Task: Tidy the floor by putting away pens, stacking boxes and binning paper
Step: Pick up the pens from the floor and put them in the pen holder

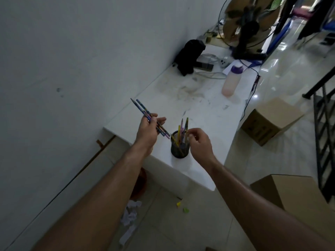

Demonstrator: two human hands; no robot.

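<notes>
My left hand (pixel 147 132) is shut on a few patterned pencils (pixel 143 110) that point up and to the left above the white desk (pixel 208 113). A dark mesh pen cup (pixel 178 147) stands near the desk's front corner with several pens (pixel 183 129) upright in it. My right hand (pixel 199 141) hovers just right of the cup, fingertips pinched by the top of one pen; whether it grips that pen is unclear. Crumpled white paper (pixel 129 213) lies on the floor under my left forearm. Cardboard boxes sit on the floor at right (pixel 270 122) and lower right (pixel 293 198).
On the desk stand a pink bottle with a purple cap (pixel 232 80), a black bag (pixel 190 55), cables and a fan (pixel 248 26). Small yellow and green scraps (pixel 182 207) lie on the floor. A black metal railing (pixel 324 142) runs along the right edge.
</notes>
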